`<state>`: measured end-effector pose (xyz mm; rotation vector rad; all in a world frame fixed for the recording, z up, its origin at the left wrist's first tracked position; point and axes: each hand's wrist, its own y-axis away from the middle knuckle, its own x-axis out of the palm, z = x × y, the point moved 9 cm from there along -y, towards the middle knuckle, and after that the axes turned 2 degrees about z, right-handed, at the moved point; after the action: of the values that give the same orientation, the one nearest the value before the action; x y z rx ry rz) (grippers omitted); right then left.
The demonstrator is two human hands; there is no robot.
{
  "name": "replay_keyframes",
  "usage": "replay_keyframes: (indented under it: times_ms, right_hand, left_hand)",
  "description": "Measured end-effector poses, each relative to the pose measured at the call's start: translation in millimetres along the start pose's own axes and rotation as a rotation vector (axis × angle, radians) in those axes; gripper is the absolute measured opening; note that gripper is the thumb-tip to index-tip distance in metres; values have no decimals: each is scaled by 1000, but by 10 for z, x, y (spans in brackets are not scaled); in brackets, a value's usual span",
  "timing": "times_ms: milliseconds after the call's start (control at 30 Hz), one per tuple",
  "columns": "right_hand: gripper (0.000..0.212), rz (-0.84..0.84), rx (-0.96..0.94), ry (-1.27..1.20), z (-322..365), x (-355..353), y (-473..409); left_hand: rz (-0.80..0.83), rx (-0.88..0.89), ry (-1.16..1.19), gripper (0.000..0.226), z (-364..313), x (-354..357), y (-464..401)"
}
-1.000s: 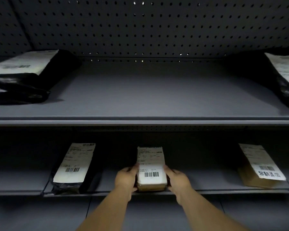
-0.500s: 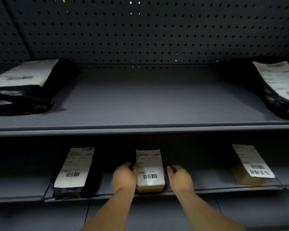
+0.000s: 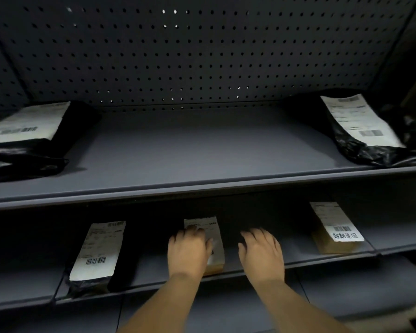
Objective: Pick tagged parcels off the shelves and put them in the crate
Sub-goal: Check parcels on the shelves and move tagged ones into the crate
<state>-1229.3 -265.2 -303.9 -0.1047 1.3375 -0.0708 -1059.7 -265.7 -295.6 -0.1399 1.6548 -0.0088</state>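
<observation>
Both hands are seen reaching into the lower shelf (image 3: 298, 259). Laid flat on the small brown box (image 3: 217, 241) at the middle of that shelf is the left hand (image 3: 189, 252), its fingers straight and spread over the white label, nothing being gripped. Just right of the box, clear of it, the right hand (image 3: 261, 253) is held palm down with relaxed, slightly spread fingers; whether the shelf is touched cannot be told.

On the box label only part of a barcode can be made out beside the thumb; the print is too blurred to be read. To the left, a black plastic bag parcel (image 3: 95, 255) is shown with a long white label bearing a barcode near its lower end. To the right, a tan cardboard parcel (image 3: 334, 233) carries a white label with a small barcode above bold characters that cannot be read with certainty.

On the upper shelf (image 3: 202, 150), smooth grey metal, two crinkled glossy black bags are placed: one at the left end (image 3: 27, 135) and one at the right end (image 3: 368, 131), each under a white printed label. A perforated dark panel (image 3: 202, 51) forms the back.
</observation>
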Motion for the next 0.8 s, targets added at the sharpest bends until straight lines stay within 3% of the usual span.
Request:
replay_keyframes:
  times_ms: [333, 800]
  right_hand:
    - [38, -51, 16, 12, -564, -385, -47]
    - [40, -2, 0, -6, -2011, -804, -263]
  left_hand:
    - [-47, 40, 43, 35, -671, -176, -35]
    - [-47, 30, 55, 33, -2123, -162, -84]
